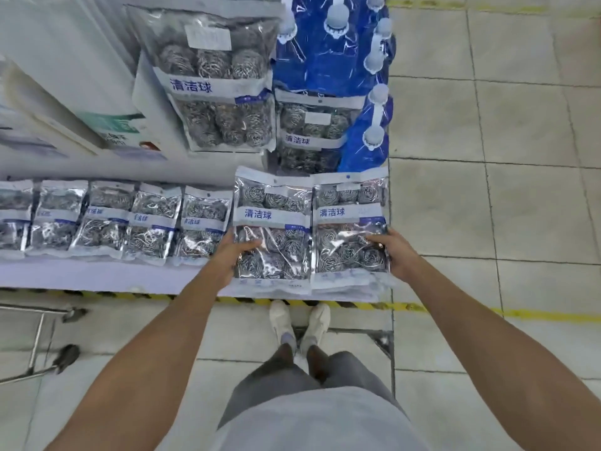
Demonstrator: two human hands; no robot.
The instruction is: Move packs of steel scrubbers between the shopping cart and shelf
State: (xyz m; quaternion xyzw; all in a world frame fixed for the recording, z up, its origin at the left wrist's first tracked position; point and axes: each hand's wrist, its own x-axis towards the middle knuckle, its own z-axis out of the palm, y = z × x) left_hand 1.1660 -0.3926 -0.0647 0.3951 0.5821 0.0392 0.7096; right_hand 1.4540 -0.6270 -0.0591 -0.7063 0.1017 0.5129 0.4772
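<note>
You're standing at the low white shelf w/ both arms stretched fwd. Your left hand grips the left edge of a clear plastic pack of silver steel-wire scrubbers w/ a white-and-blue label band, thumb on top of the film, fingers tucked under where you can't see them. Your right hand grips the right edge of a second, matching clear scrubber pack, thumb laid across its front, rest of the fingers behind the pack. The two packs sit side by side, edges touching, at the right end of the shelf, near its front lip; the right one lies on a stack of similar packs, white edges showing beneath. To the left along the same shelf runs a row of more scrubber packs, overlapping like shingles. Behind and above, hanging scrubber packs face you, and just right of those are blue pouches w/ white screw caps. A yellow-and-black hazard stripe runs along the floor at the shelf base, right by your white shoes. At the lower left, the grey metal frame and a wheel of the shopping cart show, well apart from both hands. Floor is pale grey tile.
</note>
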